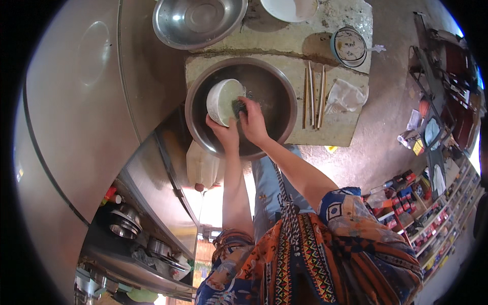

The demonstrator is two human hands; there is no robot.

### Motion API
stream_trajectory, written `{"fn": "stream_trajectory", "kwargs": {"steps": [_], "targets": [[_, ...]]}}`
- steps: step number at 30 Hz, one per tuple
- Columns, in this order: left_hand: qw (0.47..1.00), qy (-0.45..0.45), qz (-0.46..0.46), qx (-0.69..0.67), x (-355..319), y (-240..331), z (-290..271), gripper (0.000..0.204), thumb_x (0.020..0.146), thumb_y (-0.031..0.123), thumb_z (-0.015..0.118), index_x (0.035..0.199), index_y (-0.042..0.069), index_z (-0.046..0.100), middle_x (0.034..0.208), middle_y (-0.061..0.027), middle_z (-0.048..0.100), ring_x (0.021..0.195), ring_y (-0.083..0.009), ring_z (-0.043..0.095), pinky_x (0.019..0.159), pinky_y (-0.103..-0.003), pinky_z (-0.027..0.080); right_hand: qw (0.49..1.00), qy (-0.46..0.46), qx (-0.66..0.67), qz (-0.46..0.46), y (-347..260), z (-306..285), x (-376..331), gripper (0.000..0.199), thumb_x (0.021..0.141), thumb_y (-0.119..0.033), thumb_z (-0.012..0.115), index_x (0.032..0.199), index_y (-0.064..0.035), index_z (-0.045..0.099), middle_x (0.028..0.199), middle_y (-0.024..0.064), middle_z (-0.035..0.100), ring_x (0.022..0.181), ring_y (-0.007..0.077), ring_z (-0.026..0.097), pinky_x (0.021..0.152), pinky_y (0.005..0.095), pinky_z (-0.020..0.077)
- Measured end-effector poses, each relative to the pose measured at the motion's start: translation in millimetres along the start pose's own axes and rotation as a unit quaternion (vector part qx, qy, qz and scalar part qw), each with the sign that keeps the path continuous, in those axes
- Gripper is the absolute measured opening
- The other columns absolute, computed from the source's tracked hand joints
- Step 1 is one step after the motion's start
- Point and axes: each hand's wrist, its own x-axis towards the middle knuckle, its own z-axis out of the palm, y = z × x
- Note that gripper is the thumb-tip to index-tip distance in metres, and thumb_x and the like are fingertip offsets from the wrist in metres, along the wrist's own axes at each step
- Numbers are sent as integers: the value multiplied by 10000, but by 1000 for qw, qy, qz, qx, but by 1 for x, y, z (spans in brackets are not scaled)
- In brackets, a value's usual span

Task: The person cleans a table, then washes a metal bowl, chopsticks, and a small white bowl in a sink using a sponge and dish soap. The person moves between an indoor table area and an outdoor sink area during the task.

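My left hand [225, 133] is closed on the rim of a white bowl [216, 104], tipped so that its inside faces right. In my right hand [254, 121] is a dark scrubber [237, 107], partly hidden by my fingers and pressed against the inside of the bowl. Both hands are over a wide metal basin [291, 109], which has water in it. To the right of the basin several chopsticks [312, 96] lie side by side. A crumpled white cloth [347, 96] is beside them.
A metal bowl [200, 20] and a white dish [290, 9] stand at the far side of the worn slab [330, 134]. A bowl with a spoon [349, 47] sits at far right. Cabinets [96, 101] rise close on the left. A plastic jug [201, 168] is below the basin.
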Motion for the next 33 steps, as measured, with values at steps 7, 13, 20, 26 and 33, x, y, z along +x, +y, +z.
{"fn": "stream_trajectory", "kwargs": {"steps": [7, 13, 20, 26, 33], "targets": [[960, -61, -180, -207, 19, -3, -6, 534, 903, 385, 485, 1227, -31, 398, 1143, -143, 495, 1001, -220, 501, 871, -328, 401, 969, -211, -20, -123, -7, 3, -3, 423, 734, -2, 549, 1152, -45, 500, 1220, 147, 496, 1149, 333, 446, 988, 413, 335], [924, -126, -314, -178, 35, 43, -15, 581, 870, 454, 541, 1257, 57, 365, 1184, -130, 491, 1066, -234, 523, 826, -387, 468, 886, -213, -316, -266, 34, -23, 20, 438, 794, -90, 496, 1232, -88, 488, 1339, 83, 429, 1272, 254, 362, 1077, 377, 285], [943, -108, -232, -213, 25, 13, -4, 639, 850, 412, 590, 1252, -33, 370, 1152, -143, 514, 1029, -231, 520, 871, -337, 425, 982, -168, -56, -69, -12, 9, -10, 373, 776, -84, 526, 1147, -57, 518, 1270, 105, 497, 1155, 326, 471, 995, 401, 378], [934, -83, -320, -132, 33, 61, 3, 609, 874, 452, 542, 1216, -31, 399, 1142, -149, 515, 1008, -236, 538, 794, -334, 469, 933, -179, -263, -168, 20, -20, 2, 372, 736, -59, 572, 1104, -35, 519, 1213, 133, 510, 1120, 327, 488, 964, 391, 392], [942, -131, -300, -71, 61, 60, -14, 639, 825, 501, 586, 1161, -20, 433, 1067, -148, 547, 901, -226, 594, 673, -319, 508, 926, -196, -231, -226, 17, -33, -2, 266, 779, -115, 496, 1036, -55, 521, 1099, 123, 552, 1094, 284, 510, 990, 366, 368]]}}
